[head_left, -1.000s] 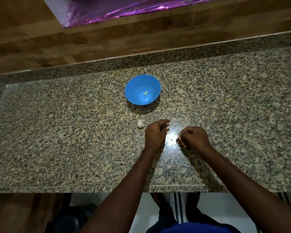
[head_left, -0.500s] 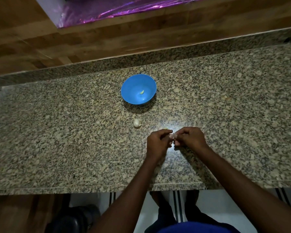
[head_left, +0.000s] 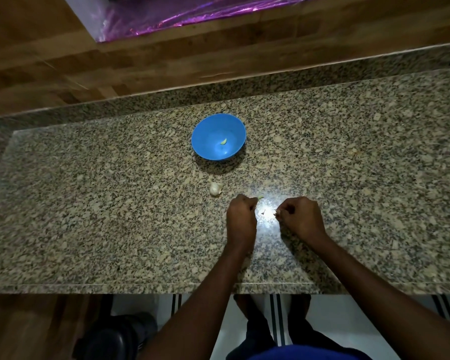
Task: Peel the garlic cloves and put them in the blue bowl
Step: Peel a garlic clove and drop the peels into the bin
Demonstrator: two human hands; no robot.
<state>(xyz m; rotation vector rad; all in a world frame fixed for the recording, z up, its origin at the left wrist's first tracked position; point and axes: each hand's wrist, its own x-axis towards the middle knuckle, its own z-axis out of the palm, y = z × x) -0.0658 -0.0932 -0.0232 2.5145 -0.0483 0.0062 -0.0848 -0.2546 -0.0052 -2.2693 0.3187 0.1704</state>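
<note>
— Head view: what is seen on the granite countertop (head_left: 89, 209)?

— A blue bowl (head_left: 218, 136) is set near the middle, toward the far side. One peeled garlic clove (head_left: 223, 141) is seen lying inside it, pale green-yellow, right of the bowl's centre. A garlic bulb piece (head_left: 215, 188), still in its white skin, is placed on the stone just nearer than the bowl, apart from it.

— How are the hands held?

— Both are kept low over the stone, nearer than the bulb piece and slightly to its right, with a gap between them in which a bright glare is reflected. The left hand (head_left: 240, 219) is curled, fingers tucked in; a small greenish tip (head_left: 260, 198) is seen poking out at its far right edge, so something thin is pinched there, though whether a clove is held cannot be told. The right hand (head_left: 300, 216) is also curled, its fingertips (head_left: 279, 213) drawn together at the left side; a tiny pale scrap seems to be pinched, but it is too small to be named with certainty.

— Anything between them?

— A small dark fleck (head_left: 263, 212) is seen on the glare, too small to be identified.

— And around the counter?

— A wooden wall panel (head_left: 50, 61) is seen beyond the far edge, with purple foil (head_left: 192, 11) above it. Below the near edge, a tiled floor (head_left: 348, 320) is visible.
</note>
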